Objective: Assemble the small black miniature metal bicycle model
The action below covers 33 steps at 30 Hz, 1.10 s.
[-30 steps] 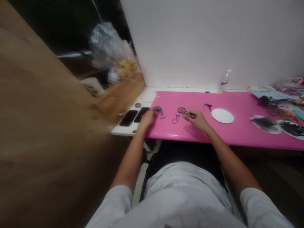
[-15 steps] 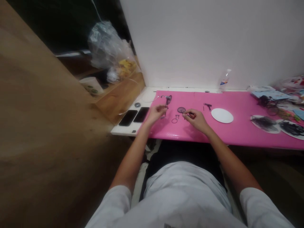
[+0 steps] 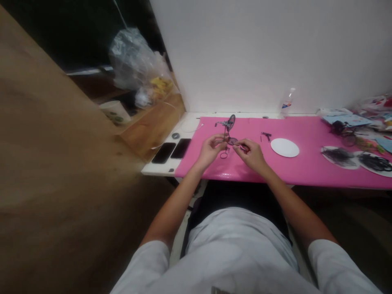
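Note:
My left hand (image 3: pixel 212 149) is closed on a small model bicycle (image 3: pixel 227 124), its dark wheel raised at the far end above the pink mat. Close beside it, my right hand (image 3: pixel 251 155) has its fingers pinched together, with a small dark-red item (image 3: pixel 245 149) showing in its grip; its kind is too blurred to name. The fingertips of both hands nearly meet at the bicycle's near end. Flat on the mat behind the fingertips lies a loose spoked wheel (image 3: pixel 232 141). A thin black ring (image 3: pixel 223 155) rests just below the left fingers.
On the pink mat (image 3: pixel 226 169) are a dark pistol-shaped part (image 3: pixel 266 136) and a white plate (image 3: pixel 284 148). Farther right, plates hold black parts (image 3: pixel 373 162). Two phones (image 3: pixel 163 153) lie at the left. A clear bottle (image 3: pixel 288 100) stands by the wall.
My left hand has moved right with the model bicycle, bringing it over the loose wheel and close to my right hand. My right hand has stayed nearly in place.

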Available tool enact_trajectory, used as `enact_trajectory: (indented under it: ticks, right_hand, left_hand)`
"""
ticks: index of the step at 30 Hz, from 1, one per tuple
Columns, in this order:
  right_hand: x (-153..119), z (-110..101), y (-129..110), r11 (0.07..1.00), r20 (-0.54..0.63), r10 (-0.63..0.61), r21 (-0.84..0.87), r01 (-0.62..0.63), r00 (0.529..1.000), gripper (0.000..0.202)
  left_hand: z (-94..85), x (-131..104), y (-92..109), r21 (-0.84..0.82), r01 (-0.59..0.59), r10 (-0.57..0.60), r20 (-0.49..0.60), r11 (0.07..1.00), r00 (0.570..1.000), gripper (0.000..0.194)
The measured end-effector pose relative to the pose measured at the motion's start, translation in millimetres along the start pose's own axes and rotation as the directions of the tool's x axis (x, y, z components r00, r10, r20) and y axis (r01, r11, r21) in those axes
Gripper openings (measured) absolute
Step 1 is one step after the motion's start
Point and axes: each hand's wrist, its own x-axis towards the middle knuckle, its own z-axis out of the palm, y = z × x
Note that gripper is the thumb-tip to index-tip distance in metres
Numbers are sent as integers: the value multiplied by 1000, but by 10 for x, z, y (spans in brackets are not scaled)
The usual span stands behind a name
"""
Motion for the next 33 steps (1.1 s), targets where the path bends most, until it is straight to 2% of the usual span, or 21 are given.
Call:
enact_trajectory:
  ticks: [10,33]
  right_hand:
    - [31,57,109,944,-3,199,267,-191,980,59]
    - [25,85,115,947,18,190,261,-188,982,60]
  left_hand:
    - [26,-4,-25,-56,74,-74,14,996,997,54]
    - [3,4,-54,-47,58,-57,32,997,998,46]
